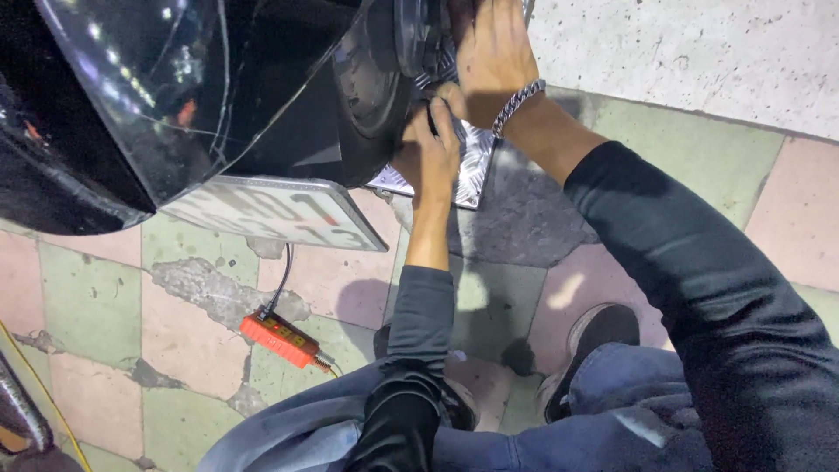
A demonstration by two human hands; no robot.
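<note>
Head view, looking down. Person crouches behind a black scooter rear (131, 96); both hands work at the rear tyre (371, 87), above a checker-plate metal sheet (472, 162) on the tiled floor. Left hand (428, 144) is closed, fingers curled, pinching sth small and dark at the tyre's edge; can't tell what. Right hand (494, 57), w/ chain bracelet (517, 105), lies fingers together against the wheel. Orange gauge (281, 339) lies by the knee. Risk: wheel rolls, pinched fingers; cable snags the foot.

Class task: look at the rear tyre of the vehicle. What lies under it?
A ridged metal plate lies under the tyre on the tiled floor. Both hands, left and right, cover where tyre meets plate, so contact cannot be seen.
</note>
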